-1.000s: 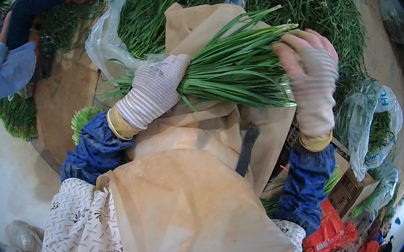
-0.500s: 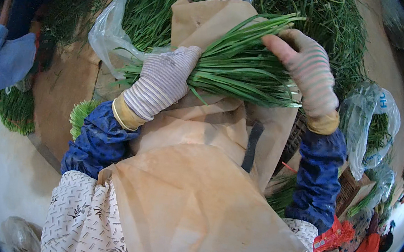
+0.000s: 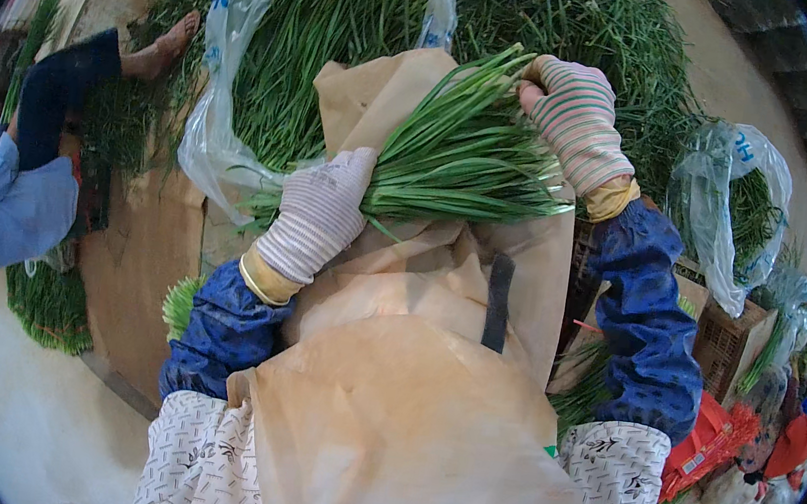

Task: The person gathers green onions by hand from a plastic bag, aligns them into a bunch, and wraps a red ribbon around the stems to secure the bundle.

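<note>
A thick bunch of garlic chives lies over my lap, long green leaves fanning out with paler stalk ends toward the right. My left hand, in a ribbed white-grey glove, wraps round its left part. At the upper right my right hand, in a striped glove with the thumb tip bare, is closed at the tips of the uppermost stalks. What sits between its fingers is mostly hidden. Beneath the bunch a tan apron covers my lap, and blue sleeve covers are over both forearms.
Ahead is a large heap of loose green chives, partly in a clear plastic bag. Another bag and a brown crate stand to the right. At left sit another person and a tied chive bundle.
The view has shifted, showing more of the heap and bag. My right hand has moved in toward the bunch and its fingers have curled closer. My left hand keeps its hold.
</note>
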### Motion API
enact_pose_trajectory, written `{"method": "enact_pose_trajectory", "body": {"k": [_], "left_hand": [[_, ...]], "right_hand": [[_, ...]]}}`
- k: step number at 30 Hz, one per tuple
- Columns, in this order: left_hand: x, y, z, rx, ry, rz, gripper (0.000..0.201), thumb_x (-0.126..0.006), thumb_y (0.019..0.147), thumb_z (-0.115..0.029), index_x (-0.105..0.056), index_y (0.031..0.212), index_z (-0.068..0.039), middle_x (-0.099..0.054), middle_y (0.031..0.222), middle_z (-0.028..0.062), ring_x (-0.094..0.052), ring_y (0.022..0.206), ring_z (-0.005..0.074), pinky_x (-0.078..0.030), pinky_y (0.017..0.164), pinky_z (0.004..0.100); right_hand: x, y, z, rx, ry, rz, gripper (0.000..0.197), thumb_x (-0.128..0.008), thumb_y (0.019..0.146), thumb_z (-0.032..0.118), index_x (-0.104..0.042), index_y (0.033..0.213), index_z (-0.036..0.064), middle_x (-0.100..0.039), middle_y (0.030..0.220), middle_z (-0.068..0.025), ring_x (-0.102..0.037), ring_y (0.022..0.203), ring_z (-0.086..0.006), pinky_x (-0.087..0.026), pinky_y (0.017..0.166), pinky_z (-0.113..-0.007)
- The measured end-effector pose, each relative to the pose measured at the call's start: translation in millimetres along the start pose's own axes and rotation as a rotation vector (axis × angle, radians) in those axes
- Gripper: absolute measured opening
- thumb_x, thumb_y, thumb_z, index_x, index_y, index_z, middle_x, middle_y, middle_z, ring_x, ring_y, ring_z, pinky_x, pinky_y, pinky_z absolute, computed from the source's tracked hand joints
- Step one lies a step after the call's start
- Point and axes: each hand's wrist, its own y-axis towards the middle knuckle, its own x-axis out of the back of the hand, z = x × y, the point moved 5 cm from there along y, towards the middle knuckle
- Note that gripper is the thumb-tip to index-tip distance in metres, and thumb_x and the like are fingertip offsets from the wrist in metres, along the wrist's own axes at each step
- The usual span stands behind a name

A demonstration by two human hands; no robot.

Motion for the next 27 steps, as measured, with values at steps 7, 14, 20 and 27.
{"method": "enact_pose_trajectory", "body": {"k": [7, 14, 20, 27], "left_hand": [[9.9, 9.6, -15.2, -0.073, -0.002, -0.005, 0.027, -0.060, 0.078, -0.010, -0.051, 0.103, -0.006, -0.064, 0.086, 0.0158, -0.066, 0.078, 0.0349, -0.052, 0.063, 0.0446], [51.0, 18.5, -27.2, 0.008, 0.145, 0.139, 0.034, -0.070, 0.077, -0.018, -0.055, 0.105, -0.006, -0.066, 0.078, 0.0183, -0.066, 0.074, 0.0380, -0.052, 0.062, 0.0464], [70.6, 34.4, -68.9, -0.147, 0.179, 0.048, 0.027, -0.066, 0.079, -0.016, -0.054, 0.101, -0.004, -0.066, 0.080, 0.0176, -0.067, 0.072, 0.0356, -0.052, 0.059, 0.0437], [36.9, 50.6, -133.0, -0.237, 0.199, 0.042, 0.033, -0.062, 0.081, -0.014, -0.049, 0.108, 0.000, -0.065, 0.076, 0.0137, -0.067, 0.063, 0.0305, -0.053, 0.052, 0.0401]], "right_hand": [[65.2, -44.8, -165.0, -0.590, -0.440, -0.101, 0.030, -0.063, 0.086, 0.029, -0.064, 0.104, 0.0048, -0.068, 0.097, -0.0198, -0.065, 0.096, -0.0363, -0.052, 0.081, -0.045], [10.2, -153.4, 68.9, -0.397, 1.429, 0.806, 0.076, -0.054, 0.082, 0.070, -0.069, 0.096, -0.0027, -0.068, 0.081, -0.0087, -0.058, 0.059, -0.0111, -0.045, 0.054, -0.022], [-15.0, -126.1, 97.4, -0.396, 2.228, 0.351, 0.077, -0.066, 0.081, 0.062, -0.054, 0.129, 0.0035, -0.062, 0.120, -0.0114, -0.064, 0.098, -0.0217, -0.052, 0.075, -0.031], [-4.4, -83.8, 47.2, -0.145, 2.422, -0.259, 0.082, -0.075, 0.080, 0.048, -0.040, 0.140, 0.0042, -0.065, 0.116, -0.0166, -0.061, 0.111, -0.0360, -0.048, 0.098, -0.053]]}}
